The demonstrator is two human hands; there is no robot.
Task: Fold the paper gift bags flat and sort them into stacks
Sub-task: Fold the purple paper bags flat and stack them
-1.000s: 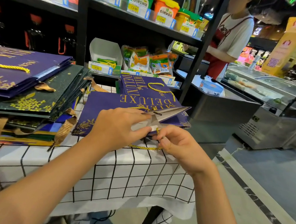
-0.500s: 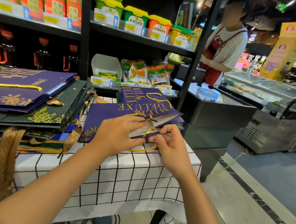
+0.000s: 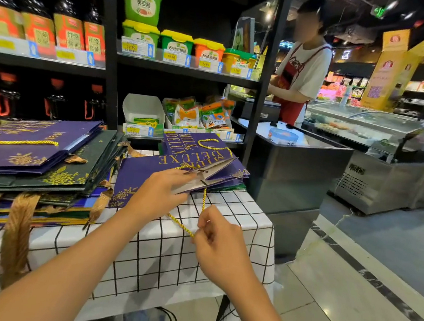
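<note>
On checked table: left hand presses "MILK DELUXE" purple bag; right hand pinches gold cord.

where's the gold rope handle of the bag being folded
In the head view, the gold rope handle hangs off the purple bag's near edge, pinched by the right hand over the checked tablecloth.

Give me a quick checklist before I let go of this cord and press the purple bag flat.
1. Left hand holds the purple bag down on the table: ok.
2. Right hand pinches the gold cord, pulled out clear of the bag: ok.
3. Bag folded flat: not ok, its open end still gapes.
4. Bag lies on the small purple stack: ok.
5. Other cord tucked in: cannot tell.
6. Big stack at the left sits steady: cannot tell, its bags overhang the edge.
</note>
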